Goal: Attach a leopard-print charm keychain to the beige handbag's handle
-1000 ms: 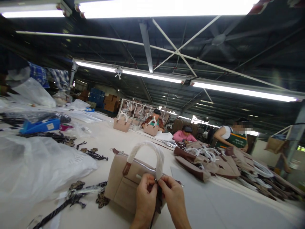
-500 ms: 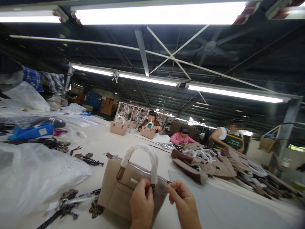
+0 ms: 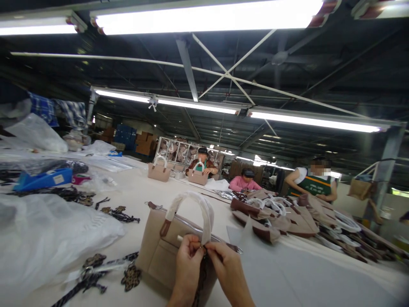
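Note:
A beige handbag with brown trim stands upright on the table, its arched handle wrapped in white. At the base of the handle's right end, my left hand pinches a small dark charm strap, part of which hangs down the bag's front. My right hand is closed beside it, fingertips meeting the left ones at the same spot. What the right fingertips hold is too small to make out. Patterned charms with dark straps lie left of the bag.
A plastic bag and a blue tape dispenser lie at left. Several beige bags are piled at right. Pink bags stand farther back. Three people work across the table.
My right hand has moved left from the bag's right top edge to meet my left hand at the handle base. The bag has shifted slightly right.

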Demonstrator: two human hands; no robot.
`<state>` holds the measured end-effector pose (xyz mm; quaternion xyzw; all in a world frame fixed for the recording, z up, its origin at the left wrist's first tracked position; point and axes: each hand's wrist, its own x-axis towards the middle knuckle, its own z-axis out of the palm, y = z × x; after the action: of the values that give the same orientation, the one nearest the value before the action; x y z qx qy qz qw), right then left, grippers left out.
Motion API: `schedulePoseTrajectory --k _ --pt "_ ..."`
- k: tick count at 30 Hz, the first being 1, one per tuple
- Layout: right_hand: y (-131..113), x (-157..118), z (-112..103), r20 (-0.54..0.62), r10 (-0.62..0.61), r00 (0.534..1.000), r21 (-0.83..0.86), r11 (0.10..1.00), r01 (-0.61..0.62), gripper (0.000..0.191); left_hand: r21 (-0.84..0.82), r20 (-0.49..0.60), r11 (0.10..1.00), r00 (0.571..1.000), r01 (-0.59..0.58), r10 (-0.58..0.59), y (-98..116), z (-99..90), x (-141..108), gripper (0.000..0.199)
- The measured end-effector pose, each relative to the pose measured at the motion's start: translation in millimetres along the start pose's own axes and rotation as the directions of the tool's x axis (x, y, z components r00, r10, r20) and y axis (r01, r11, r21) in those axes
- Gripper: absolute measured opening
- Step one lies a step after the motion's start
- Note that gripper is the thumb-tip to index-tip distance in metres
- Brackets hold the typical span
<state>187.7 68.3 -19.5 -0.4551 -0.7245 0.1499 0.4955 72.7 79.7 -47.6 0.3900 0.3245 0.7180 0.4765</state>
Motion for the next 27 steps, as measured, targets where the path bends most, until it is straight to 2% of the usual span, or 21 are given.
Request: schedulePoseTrajectory --k 4,7,10,15,17,20,23,27 --pt "3 5 11 -0.065 0.108 0.992 0.008 0.994 -0.107 0.031 -0.016 0.057 1.0 0.998 -0.019 0.02 -1 -1.6 1 0.029" --pt "5 6 14 -0.039 0.163 0.986 0.014 0.987 -0.163 0.031 0.031 0.083 0.998 0.995 -0.063 0.06 -1 -3.4 -2 0.02" --pt "5 5 13 -0.02 0.159 0.987 0.002 0.987 -0.159 0.028 0.099 0.096 0.99 0.991 -0.105 0.096 0 -5.2 -5 0.013" --pt "-5 2 12 -0.03 0.072 0.997 -0.048 0.996 -0.073 0.025 0.345 0.137 0.913 0.974 -0.217 0.179 1 -7.0 -10 0.008" --pt "-8 2 11 -0.029 -0.02 0.999 -0.069 0.997 0.018 0.027 0.422 0.141 0.876 0.971 -0.234 0.191 4 -7.5 -11 0.009" --pt "-5 3 4 -0.076 -0.169 0.983 -0.097 0.982 0.161 0.029 0.502 0.076 0.845 0.983 -0.182 0.167 11 -8.5 -11 0.006" --pt "3 3 -5 -0.132 -0.188 0.973 -0.106 0.979 0.175 0.026 0.571 0.048 0.812 0.993 -0.119 0.112 19 -8.2 -9 0.011" --pt "0 4 -11 -0.064 -0.212 0.975 -0.086 0.975 0.206 0.025 0.743 0.143 0.636 0.978 -0.208 0.153 25 -4.7 -9 0.022"
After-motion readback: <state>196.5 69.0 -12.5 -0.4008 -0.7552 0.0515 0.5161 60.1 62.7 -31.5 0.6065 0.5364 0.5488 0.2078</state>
